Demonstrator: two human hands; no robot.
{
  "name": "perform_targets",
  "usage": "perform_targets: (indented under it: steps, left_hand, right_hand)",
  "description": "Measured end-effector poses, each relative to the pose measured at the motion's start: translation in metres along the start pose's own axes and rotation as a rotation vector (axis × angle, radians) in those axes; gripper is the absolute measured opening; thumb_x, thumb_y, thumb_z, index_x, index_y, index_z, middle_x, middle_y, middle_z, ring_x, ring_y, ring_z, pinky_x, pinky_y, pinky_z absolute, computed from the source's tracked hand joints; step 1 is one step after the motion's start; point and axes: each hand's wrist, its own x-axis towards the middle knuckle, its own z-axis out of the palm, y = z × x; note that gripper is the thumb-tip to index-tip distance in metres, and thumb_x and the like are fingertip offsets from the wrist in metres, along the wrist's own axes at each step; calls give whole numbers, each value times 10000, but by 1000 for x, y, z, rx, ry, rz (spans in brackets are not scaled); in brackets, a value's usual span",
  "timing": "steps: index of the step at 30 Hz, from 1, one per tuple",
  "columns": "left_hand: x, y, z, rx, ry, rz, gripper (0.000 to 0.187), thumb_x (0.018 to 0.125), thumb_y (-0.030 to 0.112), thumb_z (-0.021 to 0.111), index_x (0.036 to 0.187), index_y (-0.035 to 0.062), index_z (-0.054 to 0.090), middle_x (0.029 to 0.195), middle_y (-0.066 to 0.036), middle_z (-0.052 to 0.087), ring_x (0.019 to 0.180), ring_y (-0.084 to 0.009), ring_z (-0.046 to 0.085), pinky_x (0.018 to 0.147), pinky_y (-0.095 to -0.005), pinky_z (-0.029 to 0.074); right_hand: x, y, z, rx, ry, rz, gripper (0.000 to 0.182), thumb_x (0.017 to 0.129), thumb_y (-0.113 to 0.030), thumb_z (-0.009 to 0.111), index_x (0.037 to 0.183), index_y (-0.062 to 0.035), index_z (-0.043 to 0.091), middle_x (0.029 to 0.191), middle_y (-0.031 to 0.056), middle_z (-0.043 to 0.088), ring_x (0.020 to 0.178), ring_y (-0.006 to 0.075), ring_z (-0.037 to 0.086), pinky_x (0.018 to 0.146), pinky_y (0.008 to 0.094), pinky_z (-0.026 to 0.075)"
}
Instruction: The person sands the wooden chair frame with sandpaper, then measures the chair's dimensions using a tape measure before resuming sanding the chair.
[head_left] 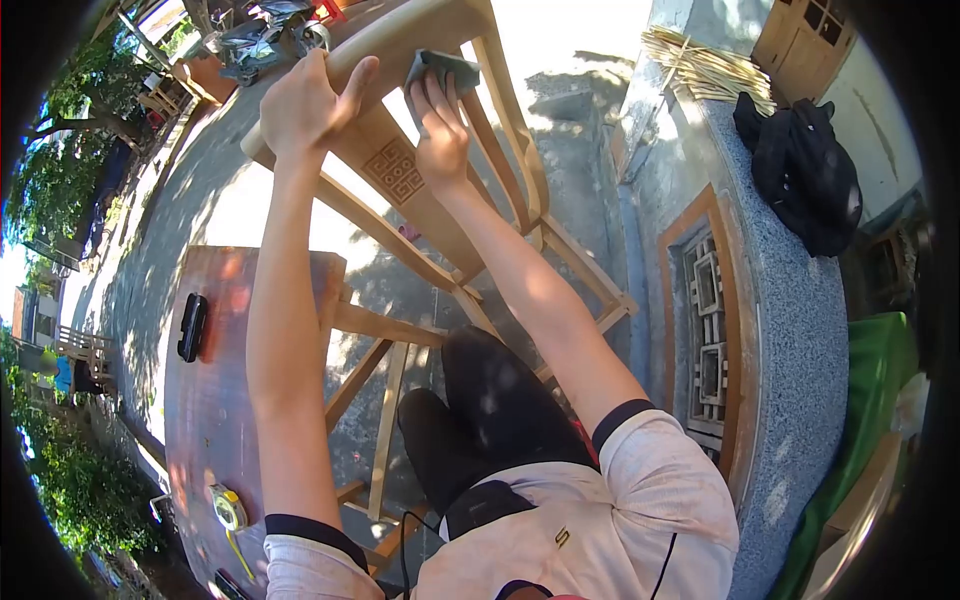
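An unpainted wooden chair with a carved square pattern on its back splat is tilted in front of me. My left hand grips the left part of its top rail, thumb up on the near side and fingertips hidden behind the wood. Against the upper backrest, right of the splat's middle, my right hand presses a folded grey-green piece of sandpaper, fingers lying over it. The chair's legs and stretchers extend down toward my knees.
At left a brown wooden table carries a black case and a yellow tape measure. A granite-topped ledge on the right holds a black cloth bag and a bundle of thin sticks. Green cloth hangs beside it.
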Motion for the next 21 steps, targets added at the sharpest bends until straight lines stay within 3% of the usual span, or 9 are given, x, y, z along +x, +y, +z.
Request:
perform_targets:
  steps: [1,2,5,7,9,12,15,18,21]
  left_hand:
    - [1,-1,0,-10,12,5,788,882,785,500,1032,35,689,861,-180,733,796,-380,717,685,-458,560]
    - [1,-2,1,-17,26,7,791,881,788,499,1019,33,688,855,-180,731,792,-379,716,685,-457,560]
    - [-2,0,0,-19,18,-6,794,876,798,498,968,31,681,840,-174,727,781,-377,713,686,-455,559]
    - [0,4,-1,-17,45,-4,794,869,808,497,911,34,668,822,-170,719,771,-373,709,681,-451,558]
    - [2,4,0,-15,45,2,796,869,808,495,914,33,670,826,-174,721,777,-371,711,679,-451,557]
    - [4,9,6,-14,25,7,797,869,804,501,936,30,677,830,-175,725,777,-371,714,671,-449,560]
    - [5,12,0,14,-17,-10,791,870,796,512,964,30,686,825,-172,729,769,-373,717,662,-450,564]
    - [3,5,5,11,56,19,784,869,796,512,946,34,679,814,-175,726,766,-372,717,662,-450,564]
    - [1,3,6,17,61,16,786,866,797,516,968,36,686,821,-174,728,770,-368,719,662,-447,564]
  right_hand:
    - [-16,16,-3,-17,-34,-68,526,842,116,538,1330,-50,640,1449,160,563,1358,438,495,1093,481,472]
    - [-45,27,-14,-89,-131,-21,623,763,183,549,1316,-80,665,1457,179,557,1349,414,517,1071,463,498]
    - [-146,66,-52,-231,-250,77,512,846,76,577,1331,-71,645,1470,128,553,1348,395,521,1043,442,521]
    - [-176,78,-66,-311,-278,76,529,841,77,578,1347,-66,629,1482,126,542,1363,388,507,1050,438,517]
    - [-173,80,-66,-328,-287,72,549,841,90,554,1372,-46,598,1498,145,519,1382,407,478,1067,451,505]
    - [-83,47,-32,-182,-222,-44,542,841,102,518,1367,-8,589,1485,192,511,1353,484,472,1066,495,496]
    - [-10,19,1,-60,-54,-117,483,861,84,528,1331,5,606,1445,194,545,1309,481,510,1040,487,512]
    - [-35,30,-6,-139,-88,-140,470,862,75,540,1320,0,620,1436,192,555,1310,473,514,1044,482,510]
    - [-141,71,-46,-310,-260,-22,457,873,69,543,1315,-7,632,1424,183,571,1352,457,487,1075,481,490]
